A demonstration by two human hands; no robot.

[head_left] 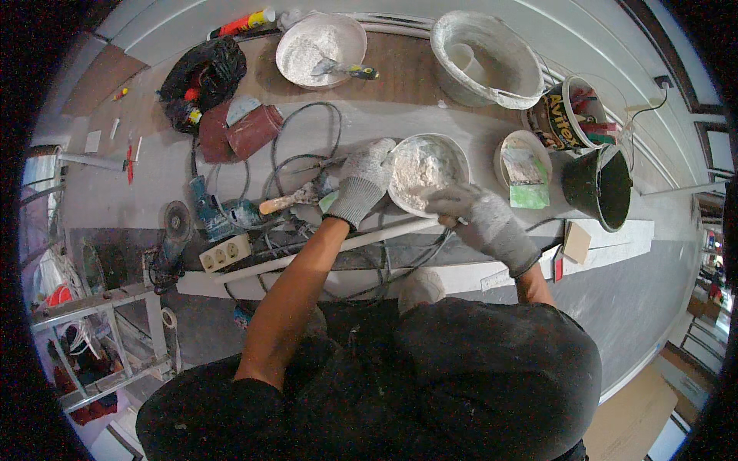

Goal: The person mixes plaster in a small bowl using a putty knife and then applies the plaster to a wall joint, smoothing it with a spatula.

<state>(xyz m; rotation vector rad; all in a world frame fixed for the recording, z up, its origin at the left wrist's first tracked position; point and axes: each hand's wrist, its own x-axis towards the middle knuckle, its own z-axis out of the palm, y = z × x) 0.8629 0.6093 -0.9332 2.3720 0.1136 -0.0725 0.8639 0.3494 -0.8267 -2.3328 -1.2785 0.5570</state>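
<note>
A white bowl [463,154] with pale powder [421,170] in it sits on the floor in front of me. My left hand [366,178], in a grey knit glove, grips the bowl's left rim. My gloved right hand [486,223] is at the bowl's lower right edge. Its fingers reach over the powder with the thumb apart, and I see nothing held in them. Beside my left wrist lies a scraper with a wooden handle [278,205]. To the right of the bowl, a round tub [503,170] has a green-and-white packet [529,188] on it.
Behind stand another powder bowl [288,65] with a putty knife [354,71] and a large bucket [450,84]. A dark bucket [584,184] is at the right. Leftward are an angle grinder [177,238], a power strip [225,253], loose cables [338,127] and a stepladder [92,307].
</note>
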